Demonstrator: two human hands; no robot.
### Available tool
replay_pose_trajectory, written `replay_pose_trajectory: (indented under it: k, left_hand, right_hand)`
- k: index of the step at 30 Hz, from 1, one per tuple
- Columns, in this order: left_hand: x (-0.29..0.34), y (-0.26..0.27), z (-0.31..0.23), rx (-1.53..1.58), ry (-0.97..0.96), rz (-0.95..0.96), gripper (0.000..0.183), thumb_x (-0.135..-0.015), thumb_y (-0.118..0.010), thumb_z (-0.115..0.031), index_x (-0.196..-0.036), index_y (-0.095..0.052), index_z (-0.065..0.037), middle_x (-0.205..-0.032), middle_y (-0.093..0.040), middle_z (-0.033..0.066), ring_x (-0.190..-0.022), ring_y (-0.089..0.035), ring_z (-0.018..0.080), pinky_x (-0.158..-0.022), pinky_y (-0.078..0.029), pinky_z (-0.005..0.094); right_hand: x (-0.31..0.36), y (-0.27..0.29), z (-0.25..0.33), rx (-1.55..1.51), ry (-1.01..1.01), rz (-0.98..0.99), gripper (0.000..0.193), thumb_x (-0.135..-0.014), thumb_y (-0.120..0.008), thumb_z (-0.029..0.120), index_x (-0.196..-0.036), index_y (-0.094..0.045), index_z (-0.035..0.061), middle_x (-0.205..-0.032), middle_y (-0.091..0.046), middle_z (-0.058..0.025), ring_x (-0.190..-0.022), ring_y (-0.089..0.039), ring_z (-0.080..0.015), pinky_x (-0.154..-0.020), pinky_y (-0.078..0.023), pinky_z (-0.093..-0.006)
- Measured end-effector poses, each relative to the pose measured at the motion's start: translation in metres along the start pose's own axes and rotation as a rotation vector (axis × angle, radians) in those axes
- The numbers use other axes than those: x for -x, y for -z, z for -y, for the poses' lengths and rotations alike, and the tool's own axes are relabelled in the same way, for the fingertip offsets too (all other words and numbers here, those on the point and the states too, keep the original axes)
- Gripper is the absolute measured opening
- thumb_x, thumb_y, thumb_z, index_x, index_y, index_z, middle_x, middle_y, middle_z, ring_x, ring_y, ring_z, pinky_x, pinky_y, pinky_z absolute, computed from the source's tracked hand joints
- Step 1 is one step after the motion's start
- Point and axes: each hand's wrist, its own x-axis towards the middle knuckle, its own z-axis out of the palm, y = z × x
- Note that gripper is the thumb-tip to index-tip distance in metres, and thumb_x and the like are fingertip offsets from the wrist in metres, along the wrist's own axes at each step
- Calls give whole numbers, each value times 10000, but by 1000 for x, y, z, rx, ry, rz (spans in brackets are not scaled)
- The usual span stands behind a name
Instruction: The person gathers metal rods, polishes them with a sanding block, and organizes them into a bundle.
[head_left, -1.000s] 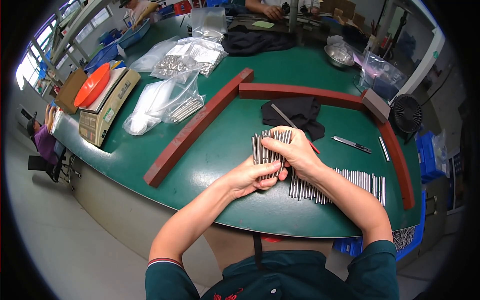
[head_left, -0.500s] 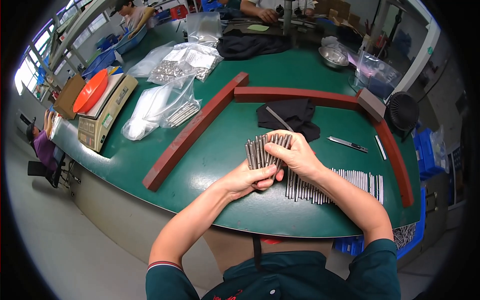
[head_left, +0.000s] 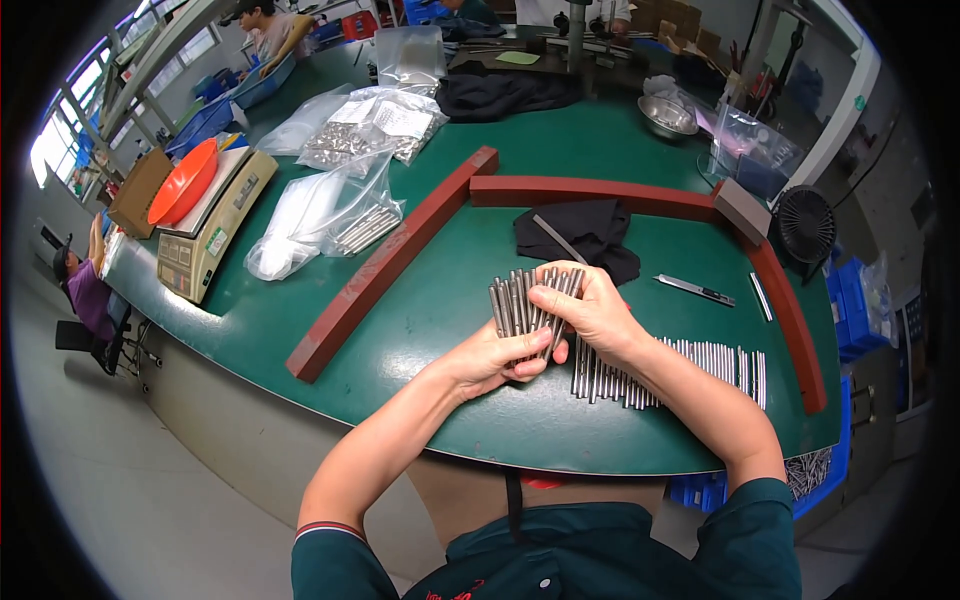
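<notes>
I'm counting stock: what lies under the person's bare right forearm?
A row of slim silver metal rods lies on the green tabletop, showing either side of the right forearm. The stretch directly beneath is covered, so anything there cannot be counted.

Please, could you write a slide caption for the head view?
Left hand and right hand hold metal rods above a green table.

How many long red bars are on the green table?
3: a slanting left bar, a back bar behind the black cloth, and a right bar. The grey block hides where two meet.
</notes>
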Motion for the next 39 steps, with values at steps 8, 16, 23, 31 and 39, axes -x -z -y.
replay_pose_trajectory:
  k: [8, 16, 23, 31, 39]
  left_hand:
    - [0, 1, 0, 27, 20, 10, 215, -820, -566, -217, -927, -458, -66, -750, -528, 69, -476, -357, 40, -389, -252, 164]
    - [1, 0, 0, 34, 33, 26, 237, -812, -574, -229, -926, -458, -58, -749, -523, 70, -484, -363, 48, -395, -263, 167]
    - [1, 2, 1, 23, 45, 35, 259, -820, -558, -241, -962, -469, -43, -776, -516, 89, -482, -346, 53, -409, -261, 175]
    - [0, 1, 3, -29, -64, -14, 248, -831, -544, -216, -1005, -438, -75, -758, -522, 60, -488, -359, 43, -399, -258, 167]
    - [1, -2, 3, -59, -66, -73, 240, -832, -544, -219, -982, -453, -55, -771, -529, 58, -496, -383, 53, -399, -279, 171]
  right_hand:
    - [3, -5, 6, 22, -50, -39, 108, -813, -557, 135, -802, -516, 36, -644, -558, -15, -503, -504, -45, -398, -400, -177]
    - [2, -8, 3, 66, -2, -130, 126, -784, -582, 125, -779, -508, 23, -620, -547, -17, -496, -494, -43, -393, -386, -179]
    - [2, -12, 4, 71, -16, -157, 149, -779, -589, 127, -789, -503, 6, -617, -556, -41, -450, -493, -55, -330, -373, -183]
    - [8, -4, -1, 96, -6, -19, 197, -817, -560, 182, -892, -531, 3, -673, -562, -34, -441, -472, -50, -364, -378, -164]
    - [11, 3, -3, 135, -42, 47, 221, -854, -503, 257, -804, -569, 52, -628, -537, 20, -442, -382, -1, -381, -292, -148]
